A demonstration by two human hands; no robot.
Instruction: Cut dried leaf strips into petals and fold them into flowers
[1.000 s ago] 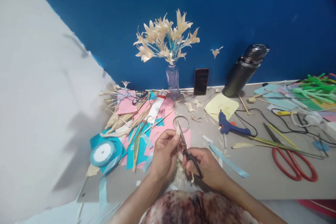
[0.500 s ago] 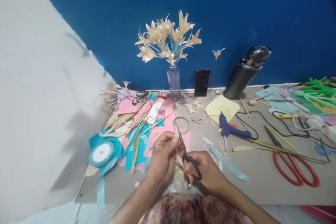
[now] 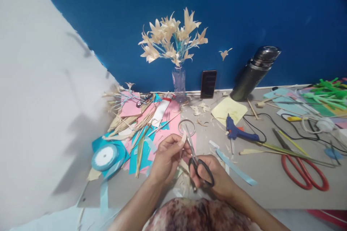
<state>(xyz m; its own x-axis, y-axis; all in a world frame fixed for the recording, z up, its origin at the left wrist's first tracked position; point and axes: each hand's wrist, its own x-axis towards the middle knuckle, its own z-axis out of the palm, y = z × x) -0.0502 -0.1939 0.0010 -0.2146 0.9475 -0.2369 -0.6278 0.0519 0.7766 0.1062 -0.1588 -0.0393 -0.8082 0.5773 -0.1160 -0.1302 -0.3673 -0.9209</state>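
Between the thumb and fingers of my left hand (image 3: 168, 157) is a small cream strip of dried husk (image 3: 184, 137), its tip pointing up. My right hand (image 3: 214, 173) grips small black-handled scissors (image 3: 201, 171), thumb and fingers in the loops. The blades point up and away, slightly parted, right beside the strip. Both hands are close together above the front of the table. Pale husk scraps (image 3: 183, 180) lie beneath them, partly hidden by the hands. A roll of tape (image 3: 187, 120) lies flat just beyond the blade tips.
Cream flowers (image 3: 169, 30) stand in a clear bottle (image 3: 179, 83) at the back, near a phone (image 3: 208, 84) and a dark flask (image 3: 251, 75). To the right are a blue glue gun (image 3: 238, 131) and red-handled scissors (image 3: 303, 169). A light-blue ribbon spool (image 3: 105, 157) lies left.
The scissors' handles have spread apart and the blades have opened, shifting a little right of the strip. My left hand keeps its pinch, with the strip tilted slightly more to the right.
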